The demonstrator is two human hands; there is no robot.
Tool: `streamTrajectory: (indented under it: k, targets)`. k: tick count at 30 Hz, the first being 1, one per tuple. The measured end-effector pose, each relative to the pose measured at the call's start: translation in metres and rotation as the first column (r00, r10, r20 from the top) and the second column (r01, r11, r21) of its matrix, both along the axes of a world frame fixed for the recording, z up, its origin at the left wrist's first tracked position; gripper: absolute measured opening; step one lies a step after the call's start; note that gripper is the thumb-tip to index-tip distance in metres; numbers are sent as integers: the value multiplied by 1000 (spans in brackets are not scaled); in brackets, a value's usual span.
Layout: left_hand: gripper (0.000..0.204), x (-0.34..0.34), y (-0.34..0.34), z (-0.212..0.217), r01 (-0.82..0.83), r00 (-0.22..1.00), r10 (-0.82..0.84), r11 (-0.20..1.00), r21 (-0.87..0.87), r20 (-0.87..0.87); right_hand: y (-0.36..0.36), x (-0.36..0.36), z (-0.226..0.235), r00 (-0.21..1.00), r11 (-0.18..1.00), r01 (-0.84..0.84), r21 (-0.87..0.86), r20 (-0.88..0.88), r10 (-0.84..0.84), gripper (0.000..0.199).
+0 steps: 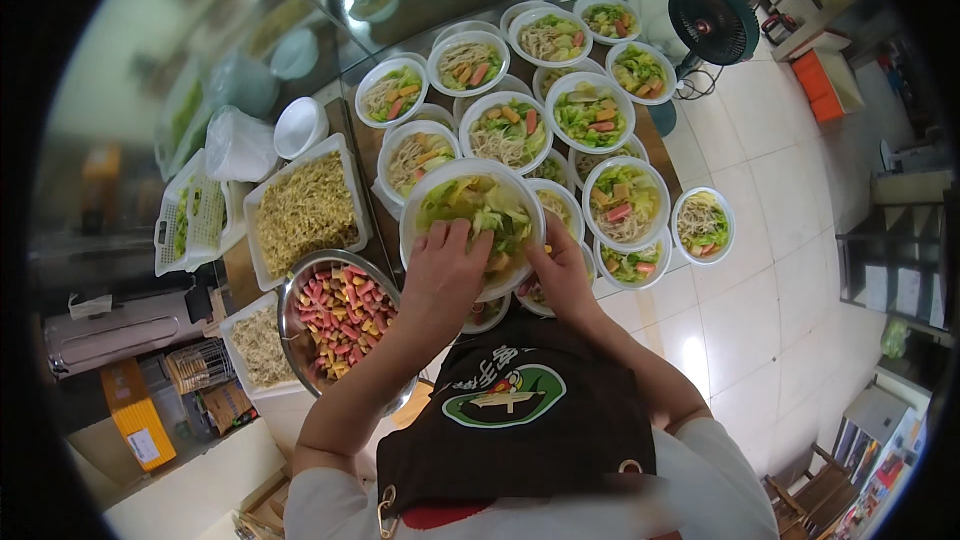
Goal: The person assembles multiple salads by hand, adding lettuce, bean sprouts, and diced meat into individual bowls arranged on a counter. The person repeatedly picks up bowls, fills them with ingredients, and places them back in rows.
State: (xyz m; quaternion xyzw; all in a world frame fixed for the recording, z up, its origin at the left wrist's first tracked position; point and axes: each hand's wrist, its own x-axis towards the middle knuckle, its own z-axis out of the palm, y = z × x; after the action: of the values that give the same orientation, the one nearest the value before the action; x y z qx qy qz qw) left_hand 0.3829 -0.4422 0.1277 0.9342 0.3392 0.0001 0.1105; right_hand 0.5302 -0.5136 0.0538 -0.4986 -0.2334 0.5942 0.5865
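Note:
A white plastic bowl (412,208) of lettuce (478,202) is held up in front of me, over other filled bowls. My right hand (562,275) grips its right rim, thumb near the edge. My left hand (447,265) reaches in over the near left rim, its fingers curled into the lettuce; their tips are partly hidden by leaves. Beside my left forearm stands a steel basin (287,312) heaped with cut pink and yellow sausage pieces (345,315). Beyond my hands are several filled bowls (508,132), some stacked on others, with lettuce, pale noodle-like strands and sausage pieces.
At left are a white tray of bean sprouts (308,208), another tray of pale shreds (262,342), a white basket (190,215) and empty bowls (300,128). A green fan (712,22) stands at the far right. A reflective panel (420,0) rises behind the bowls.

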Motion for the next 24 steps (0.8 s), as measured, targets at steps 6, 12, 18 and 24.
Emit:
streamTrajectory:
  k: [6, 12, 18, 24]
  targets:
    - [43, 4, 3, -20, -19, 998, 23, 998, 61, -56, -1, -5, -2, 999, 998, -49, -37, -24, 48, 42]
    - [37, 1, 5, -39, -69, 996, 74, 994, 87, -50, -4, -9, -9, 999, 999, -40, -25, -10, 40, 43]
    - [36, -12, 31, -29, -131, 951, 188, 965, -226, 248, -2, -7, -9, 999, 999, -45, 4, 28, 45, 44]
    - [36, -20, 44, -14, -96, 753, 563, 606, -790, 341, 3, -6, -22, 989, 995, -47, 92, 146, 33, 46]
